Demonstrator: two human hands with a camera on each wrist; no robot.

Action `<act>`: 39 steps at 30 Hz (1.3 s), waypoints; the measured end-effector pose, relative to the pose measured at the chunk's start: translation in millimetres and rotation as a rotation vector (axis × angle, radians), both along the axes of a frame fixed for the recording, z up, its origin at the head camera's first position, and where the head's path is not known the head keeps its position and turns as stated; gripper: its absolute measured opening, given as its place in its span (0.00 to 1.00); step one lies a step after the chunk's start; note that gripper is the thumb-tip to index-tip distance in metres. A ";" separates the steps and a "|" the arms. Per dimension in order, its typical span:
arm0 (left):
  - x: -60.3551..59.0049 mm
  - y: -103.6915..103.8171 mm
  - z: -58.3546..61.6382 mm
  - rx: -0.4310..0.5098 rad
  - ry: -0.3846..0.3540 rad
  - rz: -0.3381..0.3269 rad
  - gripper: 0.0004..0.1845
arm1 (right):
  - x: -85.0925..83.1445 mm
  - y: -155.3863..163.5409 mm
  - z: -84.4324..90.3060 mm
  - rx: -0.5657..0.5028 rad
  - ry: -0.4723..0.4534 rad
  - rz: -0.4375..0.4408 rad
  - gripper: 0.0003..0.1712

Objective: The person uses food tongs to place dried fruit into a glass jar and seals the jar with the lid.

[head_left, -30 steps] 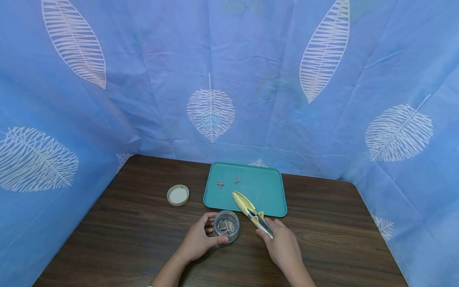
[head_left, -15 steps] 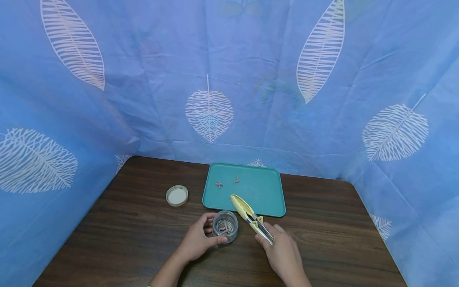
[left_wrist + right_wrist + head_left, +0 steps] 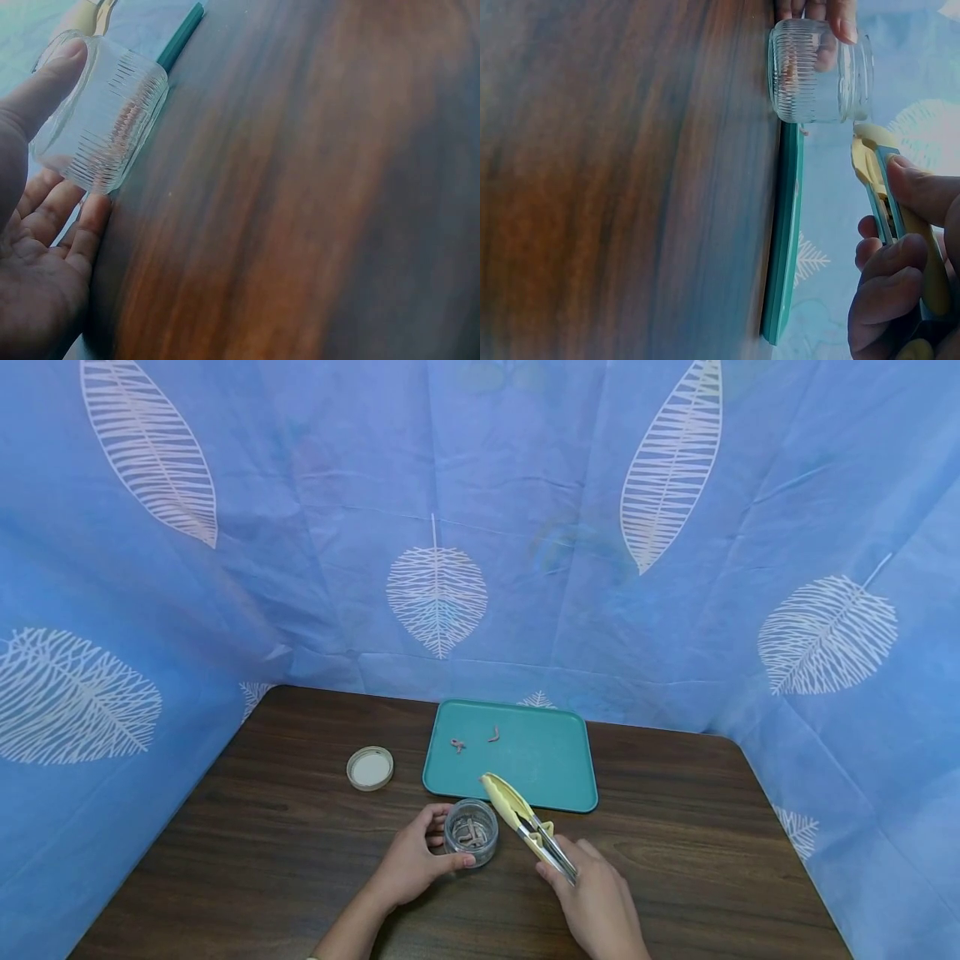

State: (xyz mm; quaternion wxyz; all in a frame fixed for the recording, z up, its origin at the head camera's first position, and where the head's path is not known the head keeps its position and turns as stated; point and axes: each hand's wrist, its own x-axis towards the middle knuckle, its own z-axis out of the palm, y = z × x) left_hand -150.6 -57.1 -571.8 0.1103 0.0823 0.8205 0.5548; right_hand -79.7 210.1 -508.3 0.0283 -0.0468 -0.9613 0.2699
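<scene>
A small ribbed glass jar (image 3: 471, 832) stands on the wooden table (image 3: 285, 843) with several pinkish worm-like pieces inside. My left hand (image 3: 416, 860) grips the jar (image 3: 97, 120) from its left side, thumb along the near wall. My right hand (image 3: 592, 893) holds yellow tongs (image 3: 517, 814) by the handle; their closed tips hover just right of and above the jar's mouth, over the near edge of the teal tray (image 3: 555, 764). In the right wrist view the fingers curl round the tongs (image 3: 889, 195) beside the jar (image 3: 817, 71). Two worm pieces (image 3: 457, 744) (image 3: 495, 734) lie on the tray.
The jar's round lid (image 3: 371, 768) lies upside down on the table left of the tray. Blue leaf-print cloth (image 3: 480, 527) walls in the table at the back and both sides.
The tongs' tips have drawn back from over the tray toward the jar's right rim, and my right hand has slid a little nearer to me. The left hand and jar have stayed put.
</scene>
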 end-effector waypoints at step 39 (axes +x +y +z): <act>0.6 2.2 2.8 0.002 0.021 0.013 0.43 | 34.2 3.0 3.4 0.019 0.065 0.038 0.29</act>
